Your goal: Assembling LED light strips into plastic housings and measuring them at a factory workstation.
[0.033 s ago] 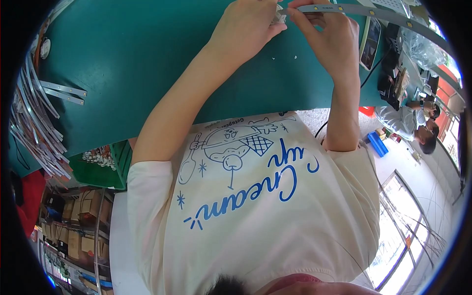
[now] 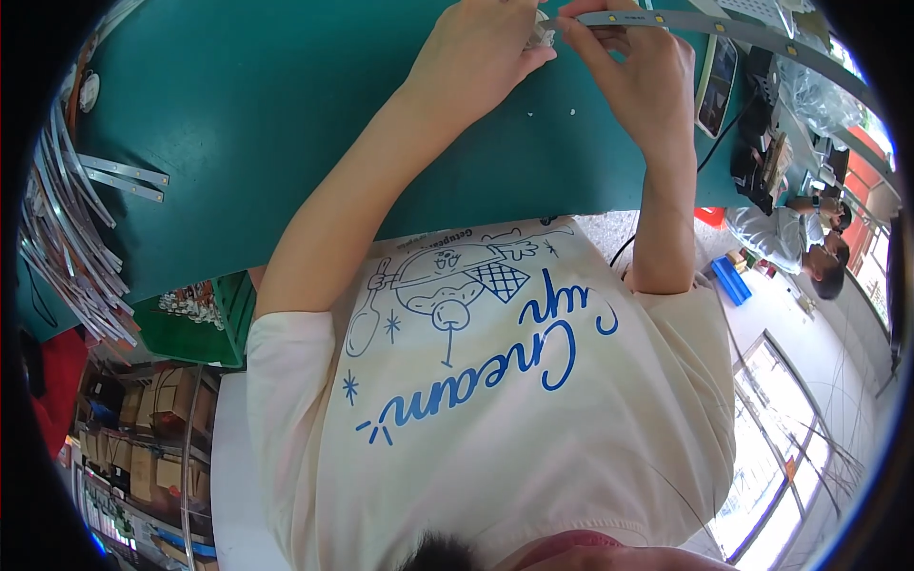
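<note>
The right grip (image 2: 636, 71) is narrow, thumb and forefinger pinching a flexible LED strip (image 2: 687, 21) close to its end. The left grip (image 2: 481, 52) appears closed on a small whitish piece (image 2: 544, 38), which pokes out just beside the thumb; the upper edge of the view cuts off part of that grip, so its exact hold cannot be told. The strip's end lies between the two grips, right up against the whitish piece, but whether it is seated in it, or only touching, is too small to tell.

The likeliest trouble is the strip's long free run, which arcs away to the right of the right grip, past the smartphone (image 2: 717, 86) and over the clear plastic bag (image 2: 817, 100). Its weight or a snag there could twist the end out of line, and a hard push with it askew might crease the strip. With so little of the whitish piece exposed, a fingertip could also block the end. Below the gap between the grips, two white scraps (image 2: 530, 113) lie on the green bench (image 2: 286, 105); one might stick to the work if the hands came down there.
</note>
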Demonstrator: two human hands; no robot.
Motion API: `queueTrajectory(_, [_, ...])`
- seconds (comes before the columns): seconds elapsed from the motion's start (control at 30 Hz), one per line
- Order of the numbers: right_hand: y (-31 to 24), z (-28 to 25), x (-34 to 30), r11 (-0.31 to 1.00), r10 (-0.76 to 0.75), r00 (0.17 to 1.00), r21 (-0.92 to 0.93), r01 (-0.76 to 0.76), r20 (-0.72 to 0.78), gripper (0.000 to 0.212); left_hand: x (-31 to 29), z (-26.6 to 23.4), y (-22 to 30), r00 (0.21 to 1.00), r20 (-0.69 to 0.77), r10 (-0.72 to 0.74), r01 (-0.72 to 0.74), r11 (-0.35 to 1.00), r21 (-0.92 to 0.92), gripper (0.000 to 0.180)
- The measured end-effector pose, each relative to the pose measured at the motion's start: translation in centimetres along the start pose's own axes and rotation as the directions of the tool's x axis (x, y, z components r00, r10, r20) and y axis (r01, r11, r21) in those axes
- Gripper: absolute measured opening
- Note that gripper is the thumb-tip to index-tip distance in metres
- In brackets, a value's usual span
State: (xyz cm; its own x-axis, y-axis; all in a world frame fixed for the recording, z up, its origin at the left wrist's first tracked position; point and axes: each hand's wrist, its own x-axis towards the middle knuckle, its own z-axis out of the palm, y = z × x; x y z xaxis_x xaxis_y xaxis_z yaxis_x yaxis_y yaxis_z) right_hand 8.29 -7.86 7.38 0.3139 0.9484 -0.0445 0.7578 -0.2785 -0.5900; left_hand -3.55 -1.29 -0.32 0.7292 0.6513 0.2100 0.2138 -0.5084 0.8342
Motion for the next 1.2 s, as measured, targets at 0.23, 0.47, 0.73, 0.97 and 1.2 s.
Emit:
queueTrajectory(0.23, [1.8,0.3,0.1,0.988,-0.148,0.989,0.034,0.149,-0.030,0.014,0.2,-1.0,0.5,0.999,-0.014,0.045,-0.044,0.997,0.068,0.045])
queueTrajectory(0.47, [6.6,-1.0,0.4,0.980,-0.069,0.993,0.191,0.050,0.092,0.022,-1.9,-4.4,-1.3,0.961,-0.239,0.141,-0.124,0.989,0.084,0.039])
queueTrajectory(0.73, [6.9,-3.9,0.6,0.982,0.103,0.993,-0.163,-0.092,0.061,0.035,-12.2,-19.3,-6.5,0.658,-0.751,-0.052,0.701,0.405,0.587,0.036])
queueTrajectory(0.97, [6.1,-2.3,0.7,0.996,-0.006,0.998,-0.085,0.001,-0.056,0.032,-13.2,-25.3,-10.8,0.591,-0.801,-0.091,0.772,0.353,0.529,0.025])
queueTrajectory(1.2, [6.3,-2.4,-0.9,1.000,-0.010,0.994,-0.008,0.009,-0.104,0.028,-10.8,-24.2,-5.9,0.606,-0.768,-0.207,0.711,0.574,0.406,0.022])
